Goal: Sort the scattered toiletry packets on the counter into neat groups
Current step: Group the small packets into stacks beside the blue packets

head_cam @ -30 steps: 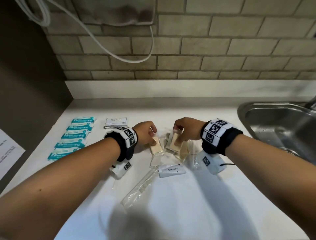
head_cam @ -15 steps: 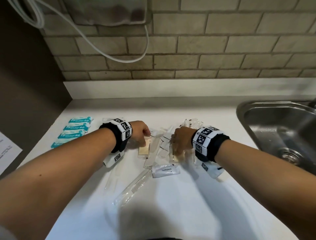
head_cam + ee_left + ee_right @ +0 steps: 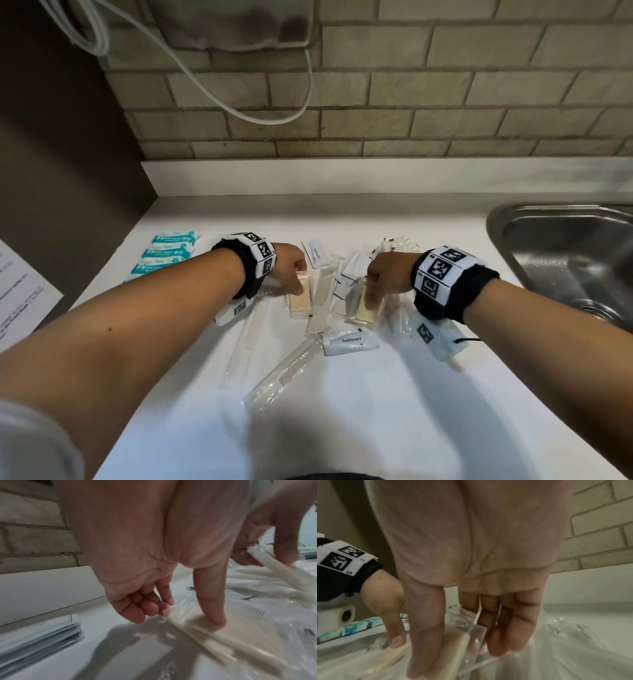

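Two beige packets in clear wrap are each held by one hand. My left hand (image 3: 297,281) pinches the left beige packet (image 3: 301,301), which lies flat on the white counter (image 3: 376,428); in the left wrist view the thumb (image 3: 214,614) presses on that packet (image 3: 240,635) and the curled fingers (image 3: 149,609) catch its corner. My right hand (image 3: 372,295) grips the right beige packet (image 3: 363,311) between thumb (image 3: 426,642) and fingers (image 3: 506,635), tilted over the loose pile. A white toothpaste sachet (image 3: 349,343) and a wrapped comb (image 3: 286,373) lie nearer me.
Teal packets (image 3: 171,253) lie in a row at the far left, partly hidden by my left arm. A steel sink (image 3: 565,260) is sunk in at the right. A brick wall with a white cable (image 3: 260,118) backs the counter. Paper (image 3: 20,294) lies left.
Both hands have pulled their beige packets a little toward me and apart. The left packet now lies flat, left of the pile. My head has tilted up.
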The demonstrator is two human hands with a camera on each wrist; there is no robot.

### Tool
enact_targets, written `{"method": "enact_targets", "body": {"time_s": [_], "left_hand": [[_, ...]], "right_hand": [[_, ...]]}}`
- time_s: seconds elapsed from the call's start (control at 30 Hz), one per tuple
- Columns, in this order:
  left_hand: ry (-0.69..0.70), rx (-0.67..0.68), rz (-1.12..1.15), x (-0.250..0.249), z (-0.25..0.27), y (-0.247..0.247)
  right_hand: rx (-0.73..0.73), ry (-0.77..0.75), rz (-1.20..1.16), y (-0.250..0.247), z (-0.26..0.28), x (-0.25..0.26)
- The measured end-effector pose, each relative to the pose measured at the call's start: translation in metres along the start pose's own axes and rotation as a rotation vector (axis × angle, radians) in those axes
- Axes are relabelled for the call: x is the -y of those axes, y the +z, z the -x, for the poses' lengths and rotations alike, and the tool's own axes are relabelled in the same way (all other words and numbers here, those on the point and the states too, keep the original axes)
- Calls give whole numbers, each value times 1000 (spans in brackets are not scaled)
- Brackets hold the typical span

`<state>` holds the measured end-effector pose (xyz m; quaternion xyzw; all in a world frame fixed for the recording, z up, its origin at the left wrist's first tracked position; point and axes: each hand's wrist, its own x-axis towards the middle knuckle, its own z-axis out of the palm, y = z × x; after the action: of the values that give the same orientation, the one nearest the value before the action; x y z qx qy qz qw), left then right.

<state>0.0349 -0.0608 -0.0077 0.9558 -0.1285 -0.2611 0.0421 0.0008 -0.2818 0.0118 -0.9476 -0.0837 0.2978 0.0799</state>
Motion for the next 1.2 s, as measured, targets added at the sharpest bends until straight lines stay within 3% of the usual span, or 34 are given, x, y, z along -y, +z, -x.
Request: {"method": "enact_targets", "body": {"time_s": [0.17, 0.37, 0.43, 0.57, 0.6, 0.7, 0.8, 0.87, 1.1, 1.2], "left_hand": [[33, 8, 31, 3, 9, -8], [90, -123, 337, 10, 27, -23], [103, -189, 487, 13, 33, -19], [116, -246, 615, 11, 43, -1], [117, -238, 669, 10, 46, 4], [87, -209, 845, 6, 54, 17], [45, -226, 935, 8, 59, 26], [48, -246, 1009, 12, 59, 30], [58, -433, 1444, 27, 72, 25], [114, -385, 1528, 33, 83, 18]], "right_hand": [[71, 53, 63, 14, 0, 6], [15, 172, 196, 32, -14, 13], [-19, 204, 297, 39, -34, 6], [-58, 166, 234, 64, -127, -51], [-58, 164, 216, 60, -127, -52], [-73, 153, 155, 48, -103, -42], [-96, 75, 67, 13, -13, 19], [-145, -9, -25, -2, 16, 45], [-370, -279, -513, -27, 31, 114], [-443, -294, -658, -14, 19, 125]]}}
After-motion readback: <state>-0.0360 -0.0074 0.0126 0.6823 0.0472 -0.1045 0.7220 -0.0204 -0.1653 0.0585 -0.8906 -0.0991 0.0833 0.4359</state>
